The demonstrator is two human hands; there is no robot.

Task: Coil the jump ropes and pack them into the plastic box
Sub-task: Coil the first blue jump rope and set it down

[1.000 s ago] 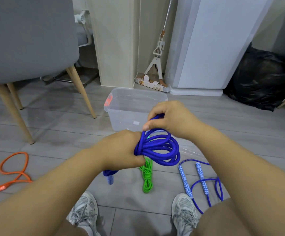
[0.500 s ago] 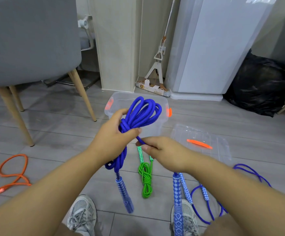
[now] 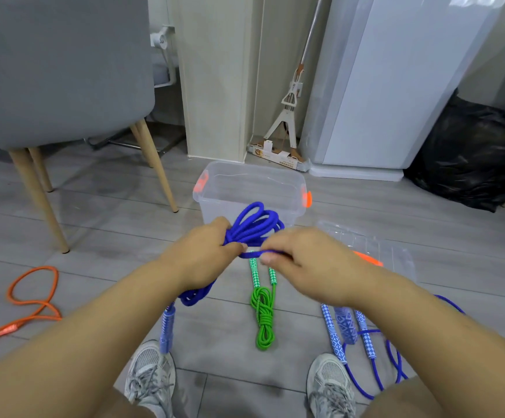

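Head view looks down at 2 bare hands working above a grey floor (image 3: 100,236). Left hand (image 3: 203,254) is clenched around a bundle of blue jump rope (image 3: 255,224), whose loops fan up in front of the clear plastic box (image 3: 275,184); lower loops and 1 patterned handle (image 3: 167,330) hang below that wrist. Right hand (image 3: 302,263) pinches a single strand of the same rope between thumb and fingers, just beside the left fist. The box stands open on the floor beyond the hands, with its clear lid (image 3: 396,254) lying to the right. A coiled green rope (image 3: 263,315) lies between 2 grey shoes, a second blue rope (image 3: 375,366) loose at right, an orange rope (image 3: 34,297) at left.
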